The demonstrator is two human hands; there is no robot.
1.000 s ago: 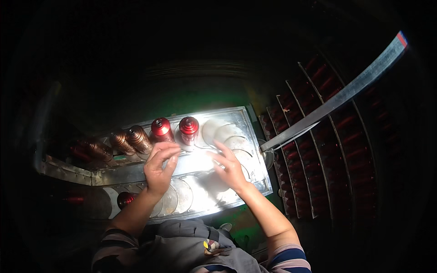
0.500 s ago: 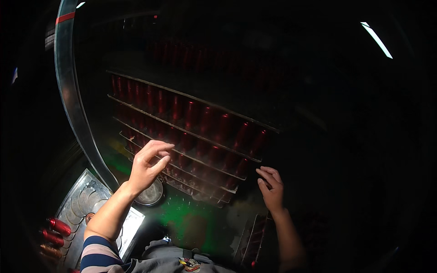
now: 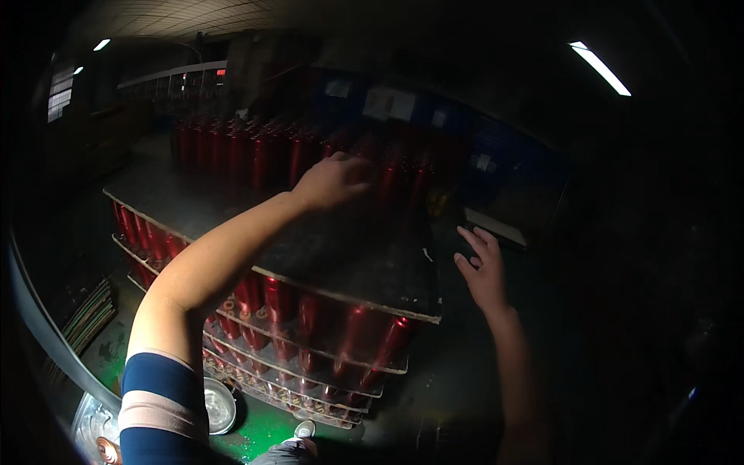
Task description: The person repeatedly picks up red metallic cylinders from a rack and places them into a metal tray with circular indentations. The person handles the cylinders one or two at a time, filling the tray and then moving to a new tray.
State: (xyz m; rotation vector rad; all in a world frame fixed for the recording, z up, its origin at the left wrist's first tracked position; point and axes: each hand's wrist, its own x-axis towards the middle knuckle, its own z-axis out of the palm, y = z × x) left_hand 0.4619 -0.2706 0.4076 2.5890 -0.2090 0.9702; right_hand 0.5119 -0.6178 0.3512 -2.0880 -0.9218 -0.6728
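Many red bottles [image 3: 260, 163] crowd the upper centre; the left hand [image 3: 333, 183], its grip too dark to tell, could topple some by brushing them. The right hand [image 3: 482, 263] spreads loosely, empty.

left arm [image 3: 221, 246] extended forward | left hand [image 3: 329, 184] back-up | right hand [image 3: 485, 271] empty, fingers [image 3: 487, 241] half bent

From here I can't tell whether the left hand [image 3: 335, 183] touches the red bottles [image 3: 259, 161] behind it; its fingers blur into the dark. The striped sleeve [image 3: 159, 399] hides part of the round dish [image 3: 222, 407], and the view's lower edge crops the metal worktop [image 3: 90, 421].
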